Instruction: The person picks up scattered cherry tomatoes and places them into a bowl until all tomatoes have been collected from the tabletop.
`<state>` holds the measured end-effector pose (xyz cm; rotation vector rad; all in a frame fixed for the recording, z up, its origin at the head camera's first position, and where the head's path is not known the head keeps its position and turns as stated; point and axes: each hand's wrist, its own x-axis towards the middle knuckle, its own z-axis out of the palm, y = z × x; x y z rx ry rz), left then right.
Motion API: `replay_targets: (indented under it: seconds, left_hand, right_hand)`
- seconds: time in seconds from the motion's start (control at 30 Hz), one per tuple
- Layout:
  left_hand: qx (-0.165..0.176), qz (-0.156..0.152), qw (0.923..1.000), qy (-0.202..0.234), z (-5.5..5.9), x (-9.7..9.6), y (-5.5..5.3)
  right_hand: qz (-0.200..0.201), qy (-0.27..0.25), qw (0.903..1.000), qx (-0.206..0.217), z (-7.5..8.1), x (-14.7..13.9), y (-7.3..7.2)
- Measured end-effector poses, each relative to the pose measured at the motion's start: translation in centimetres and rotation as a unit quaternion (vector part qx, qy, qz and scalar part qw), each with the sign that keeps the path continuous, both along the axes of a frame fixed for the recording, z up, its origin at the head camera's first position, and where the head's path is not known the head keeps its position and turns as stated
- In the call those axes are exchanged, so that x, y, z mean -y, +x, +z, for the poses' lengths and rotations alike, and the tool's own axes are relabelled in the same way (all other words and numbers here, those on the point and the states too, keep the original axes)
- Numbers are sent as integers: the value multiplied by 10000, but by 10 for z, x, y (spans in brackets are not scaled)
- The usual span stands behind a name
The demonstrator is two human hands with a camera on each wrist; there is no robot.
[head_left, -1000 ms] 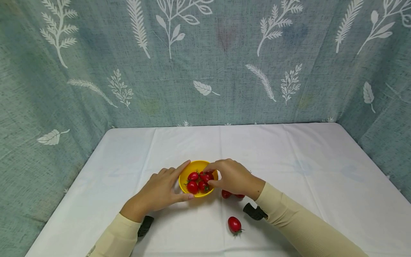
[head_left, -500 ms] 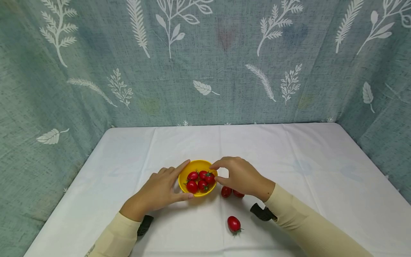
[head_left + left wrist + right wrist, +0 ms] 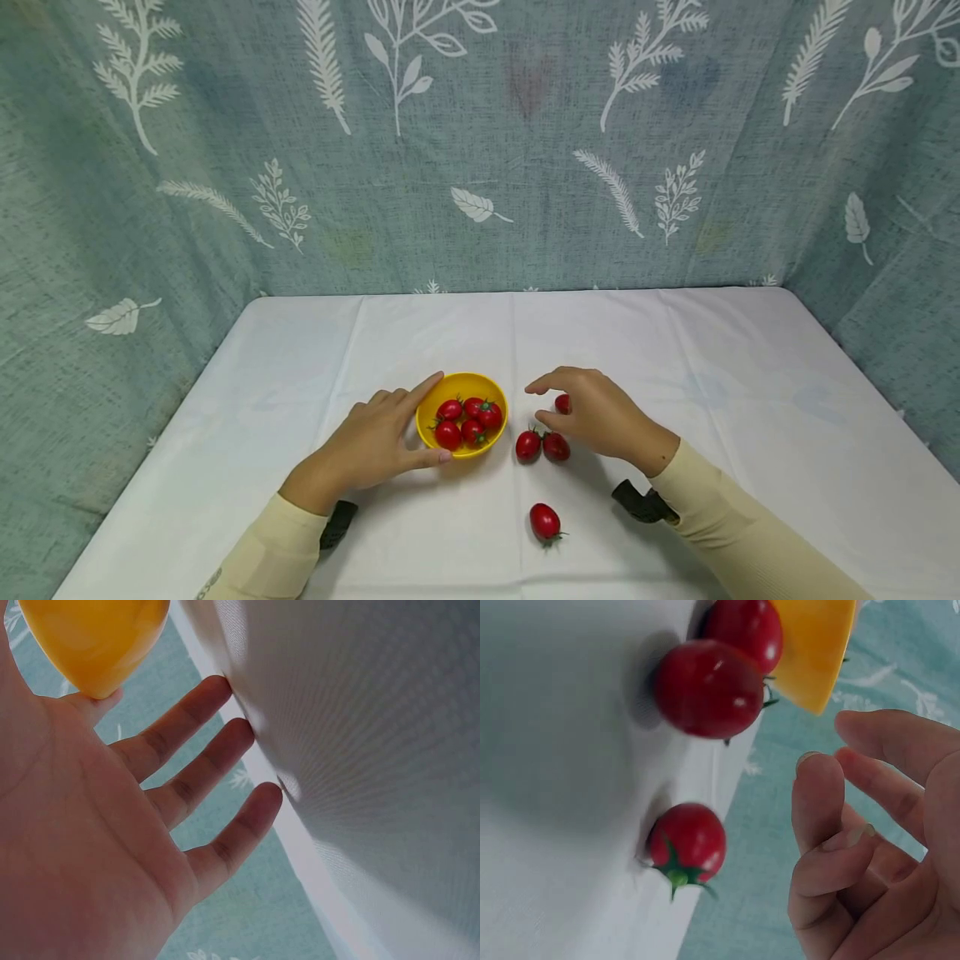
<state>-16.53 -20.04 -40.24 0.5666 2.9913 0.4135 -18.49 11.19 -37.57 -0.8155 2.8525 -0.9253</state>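
A glossy, round yellow bowl (image 3: 467,384) of red oval tomatoes (image 3: 448,434) sits at the left hand's (image 3: 369,448) two o'clock, touched by its straight, spread thumb and forefinger. At the bowl's three o'clock, the relaxed right hand (image 3: 598,414) holds nothing.

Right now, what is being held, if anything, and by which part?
The left hand holds the round yellow bowl at its rim, between thumb and forefinger; the right hand holds nothing.

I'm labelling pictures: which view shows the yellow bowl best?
The head view: the yellow bowl shows nearly whole, tomatoes inside. The left wrist view shows part of its outside; the right wrist view, another cropped piece.
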Motion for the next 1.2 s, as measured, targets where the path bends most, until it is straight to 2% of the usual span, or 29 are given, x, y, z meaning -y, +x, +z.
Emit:
replay_targets:
  seconds: [0.27, 1.2]
  left_hand:
    - [-77, -5, 10000, -7, 0, 1, 0]
    - [9, 36, 10000, 14, -2, -1, -1]
  right_hand:
    - [-82, -53, 9998, -195, -8, -13, -4]
    - [-509, 341, 9979, 219, -23, -34, -10]
